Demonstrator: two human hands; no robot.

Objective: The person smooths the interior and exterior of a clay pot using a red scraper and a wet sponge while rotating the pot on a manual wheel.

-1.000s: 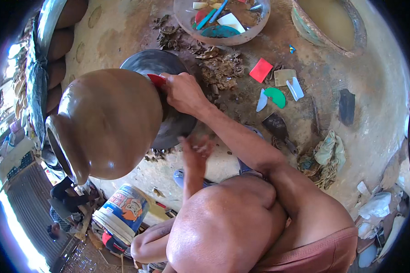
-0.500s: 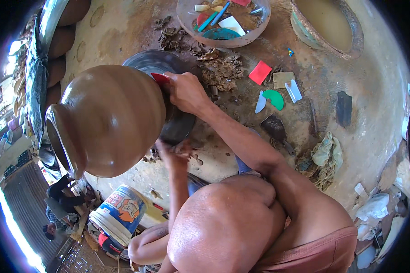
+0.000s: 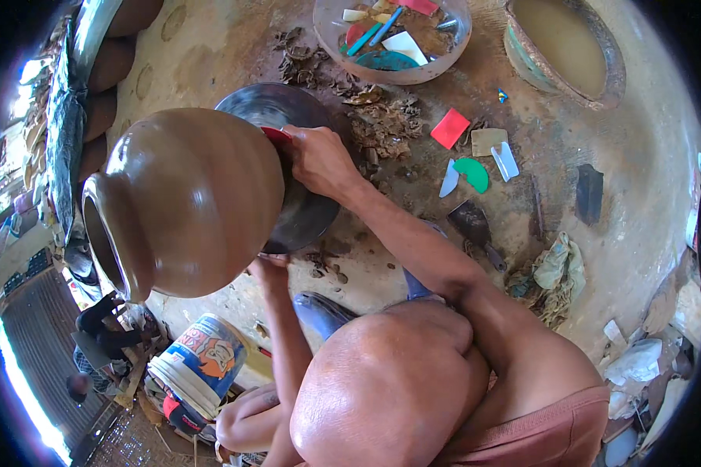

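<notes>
A large, round, wet brown clay pot [image 3: 195,202] sits on a dark potter's wheel [image 3: 311,206], its wide mouth facing the left of the view. Streaks blur the wheel's surface. Between the fingers of my right hand [image 3: 319,159] is a flat red scraper [image 3: 276,136], its edge against the lower wall of the pot, close to the wheel. My left hand [image 3: 269,268] is low beside the pot and the wheel's near rim. The pot hides its fingers, so what they touch cannot be made out.
Clay scraps [image 3: 382,124] lie past the wheel. A clear basin [image 3: 452,58] of tools and a tub [image 3: 526,58] of murky water stand at the far side. A green scraper [image 3: 473,174], red card [image 3: 449,128] and trowel [image 3: 469,222] lie right. A bucket [image 3: 199,362] is lower left.
My left hand has moved left, from a blur in front of the wheel to partly behind the pot. My right hand keeps the red scraper at the same spot. The view has shifted slightly.
</notes>
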